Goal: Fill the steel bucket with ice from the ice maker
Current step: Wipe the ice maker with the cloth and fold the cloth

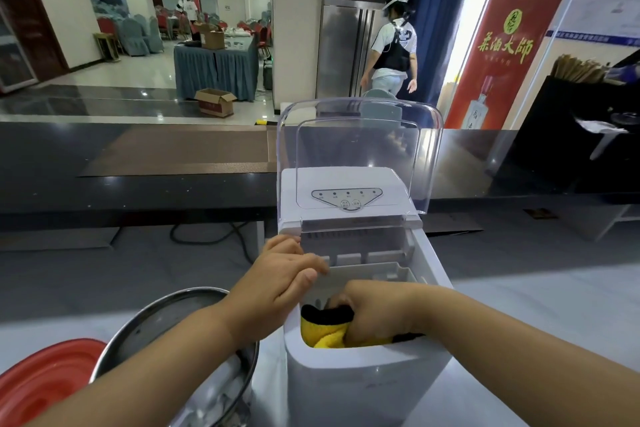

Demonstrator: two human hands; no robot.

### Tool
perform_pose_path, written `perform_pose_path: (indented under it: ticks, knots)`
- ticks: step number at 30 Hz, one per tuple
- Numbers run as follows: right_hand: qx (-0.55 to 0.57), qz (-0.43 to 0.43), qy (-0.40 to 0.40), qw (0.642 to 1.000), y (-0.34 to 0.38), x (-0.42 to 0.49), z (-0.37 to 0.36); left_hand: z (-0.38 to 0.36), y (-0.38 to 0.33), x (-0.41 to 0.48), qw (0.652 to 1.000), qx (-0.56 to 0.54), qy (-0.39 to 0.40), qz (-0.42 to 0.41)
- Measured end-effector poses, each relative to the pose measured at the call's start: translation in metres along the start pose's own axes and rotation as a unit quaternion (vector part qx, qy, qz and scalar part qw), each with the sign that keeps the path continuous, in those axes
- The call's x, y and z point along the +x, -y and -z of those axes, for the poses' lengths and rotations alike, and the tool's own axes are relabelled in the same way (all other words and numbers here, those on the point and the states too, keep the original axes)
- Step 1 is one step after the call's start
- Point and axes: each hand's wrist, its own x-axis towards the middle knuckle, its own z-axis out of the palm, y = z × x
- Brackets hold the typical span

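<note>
At the far left, low in the view, a round red plastic lid or basin (41,388) lies on the pale grey counter (554,315); just beside it to the right stands the round steel bucket (152,319), its shiny rim tilted toward the camera, with pale lumps that look like ice showing inside near its right wall; the left forearm crosses over the bucket's mouth and hides much of it. The left hand (277,277) rests on the left top edge of the white plastic ice maker (356,381), fingers curled loosely over the rim and thumb stretched toward the inner basket; it grips nothing but the edge itself. The ice maker stands immediately right of the bucket, its clear plastic lid (360,149) swung up and standing upright behind the grey control panel (347,198). Inside the open chamber sits a pale grey inner tray (377,272); below it, at the front, lies a yellow cloth with a black edge (323,329). The right hand (377,315) reaches down into the chamber, fingers closed around that cloth; the fingertips are hidden, so how tightly it grasps I cannot tell. Beyond the dark bar counter (138,191), a person in a white shirt (394,45) walks away.
</note>
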Motion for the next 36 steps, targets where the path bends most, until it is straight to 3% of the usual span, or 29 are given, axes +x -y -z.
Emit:
perform_pose_path:
  ticks: [9,14,17,22,27,32,36]
  knots:
    - [0.145,-0.006,-0.025,0.989,-0.007,-0.018,0.013,0.001,0.0,0.0,0.999,-0.026,0.026,0.022]
    - [0.3,0.02,-0.051,0.952,-0.023,-0.032,0.018,0.002,-0.001,-0.001,0.998,-0.063,0.014,0.008]
    - [0.412,0.063,-0.11,0.902,-0.032,-0.047,0.027,0.004,-0.006,0.002,0.996,-0.092,0.009,0.01]
    - [0.567,0.141,-0.238,0.775,-0.054,-0.068,0.037,0.01,-0.013,0.01,0.976,-0.191,-0.031,0.096]
    - [0.661,0.14,-0.328,0.66,-0.061,-0.079,0.032,0.015,-0.039,0.029,0.944,-0.303,-0.08,0.108]
    - [0.711,0.108,-0.363,0.593,-0.043,-0.081,0.019,0.004,-0.078,0.048,0.936,-0.331,-0.044,0.115]
    - [0.728,0.138,-0.378,0.555,-0.023,-0.081,0.01,-0.005,-0.101,0.057,0.947,-0.301,0.024,0.112]
